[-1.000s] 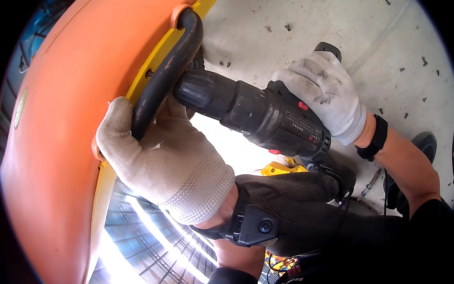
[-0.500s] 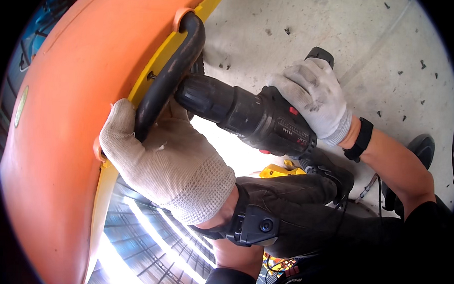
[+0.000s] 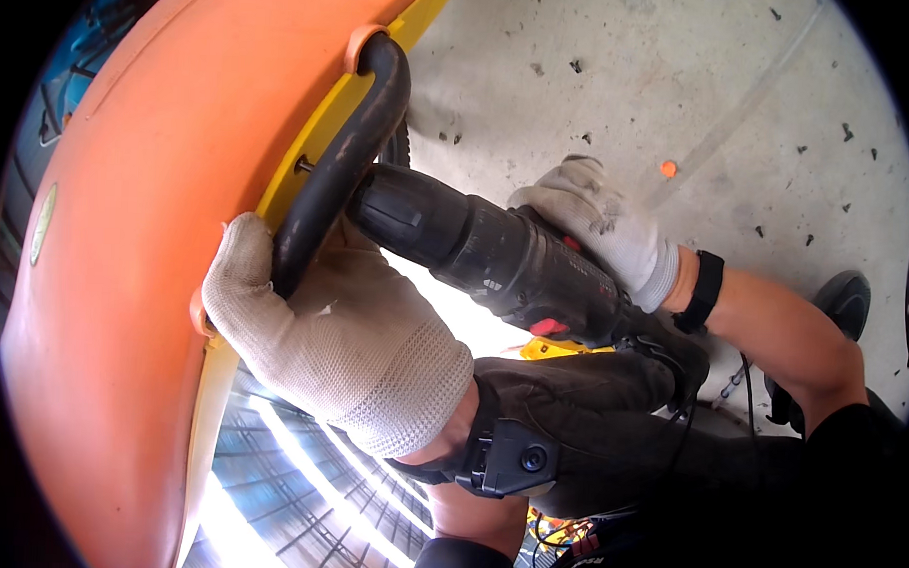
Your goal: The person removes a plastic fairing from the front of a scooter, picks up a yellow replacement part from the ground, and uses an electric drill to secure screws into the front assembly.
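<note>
My left hand [image 3: 343, 330], in a whitish knit glove, is wrapped round the lower end of a curved black handle bar [image 3: 322, 194], its thumb against the orange shell. The bar stands off a large orange plastic shell [image 3: 147, 203] along a yellow edge strip [image 3: 325, 129]. A dark screw [image 3: 304, 166] sticks out of that strip just behind the bar. My gloved right hand [image 3: 602, 224] is closed round the grip of a black power drill [image 3: 476, 240]. The drill's chuck points left, close behind the bar; its tip is hidden there.
Small dark bits [image 3: 576, 67] are scattered over the concrete floor, with an orange disc [image 3: 669, 169] among them. Below the drill lies a yellow object [image 3: 562, 349], partly covered. A screwdriver-like tool [image 3: 733, 384] lies by my leg, near a thin black cable [image 3: 750, 394].
The drill has rolled and its rear has dropped slightly; my right hand moved down and left with it. The orange disc has come into view. My left hand stays on the bar.
</note>
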Demonstrator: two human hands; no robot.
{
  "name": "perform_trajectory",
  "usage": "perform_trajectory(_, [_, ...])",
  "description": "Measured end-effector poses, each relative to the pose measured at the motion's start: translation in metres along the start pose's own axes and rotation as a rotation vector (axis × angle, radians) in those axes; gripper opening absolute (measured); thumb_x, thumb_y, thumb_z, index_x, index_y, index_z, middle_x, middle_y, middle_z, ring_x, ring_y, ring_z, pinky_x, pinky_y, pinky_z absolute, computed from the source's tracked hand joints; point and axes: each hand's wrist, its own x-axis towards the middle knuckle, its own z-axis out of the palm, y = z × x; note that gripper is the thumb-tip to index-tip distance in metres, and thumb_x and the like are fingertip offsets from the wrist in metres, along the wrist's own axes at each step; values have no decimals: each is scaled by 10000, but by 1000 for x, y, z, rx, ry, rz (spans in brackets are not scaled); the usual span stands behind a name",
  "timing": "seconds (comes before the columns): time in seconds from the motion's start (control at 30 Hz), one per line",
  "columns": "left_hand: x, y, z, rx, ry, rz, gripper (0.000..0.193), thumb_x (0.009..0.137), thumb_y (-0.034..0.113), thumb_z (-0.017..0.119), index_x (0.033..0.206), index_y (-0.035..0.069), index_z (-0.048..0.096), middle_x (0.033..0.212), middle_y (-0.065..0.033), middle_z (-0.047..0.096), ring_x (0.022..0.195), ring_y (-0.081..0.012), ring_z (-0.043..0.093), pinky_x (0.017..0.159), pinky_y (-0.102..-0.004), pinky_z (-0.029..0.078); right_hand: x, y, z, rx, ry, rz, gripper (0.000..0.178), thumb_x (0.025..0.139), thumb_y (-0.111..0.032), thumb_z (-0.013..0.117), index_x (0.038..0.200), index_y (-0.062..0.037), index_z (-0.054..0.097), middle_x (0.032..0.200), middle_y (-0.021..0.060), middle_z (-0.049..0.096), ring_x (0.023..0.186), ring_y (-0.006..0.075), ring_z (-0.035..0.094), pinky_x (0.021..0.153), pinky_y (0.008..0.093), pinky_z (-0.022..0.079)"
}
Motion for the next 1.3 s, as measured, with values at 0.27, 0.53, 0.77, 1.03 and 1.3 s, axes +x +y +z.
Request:
perform_trajectory(0.27, [-1,1,-1,55,-18,-9,403,914,198,569,1156,-122,531,1114,-228,626,997,-338,685,925,-377,586,-5,-14,-7,-147,42,6,350,781,-152,677,1122,-84,642,901,43,668,847,233,664,791,371,500])
perform_trajectory(0.53, [0,1,-1,63,19,-26,442,908,201,568,1207,-120,509,1130,-242,622,991,-353,685,932,-410,590,2,-2,-5,-372,135,-58,350,763,-164,681,1110,-138,648,859,18,642,818,218,651,751,362,489])
perform_trajectory(0.77, [-1,-1,-2,99,-18,-15,469,912,231,566,1204,-131,502,1119,-253,623,990,-361,686,903,-411,602,-7,-16,16,31,109,35,347,790,-160,676,1129,-96,639,905,43,659,892,231,646,793,359,495])
perform_trajectory(1.03, [1,-1,-5,65,-55,1,440,908,229,588,1183,-108,527,1097,-224,633,990,-328,686,940,-373,575,0,-5,0,-327,133,-56,355,782,-162,685,1133,-120,649,903,39,654,868,218,647,787,372,508])
perform_trajectory(1.3, [5,-3,-6,20,-36,-31,440,902,231,591,1172,-110,523,1086,-216,629,1005,-348,686,969,-387,572,0,-3,-8,-303,87,-41,357,767,-157,678,1122,-143,641,896,26,638,848,226,650,757,374,500])
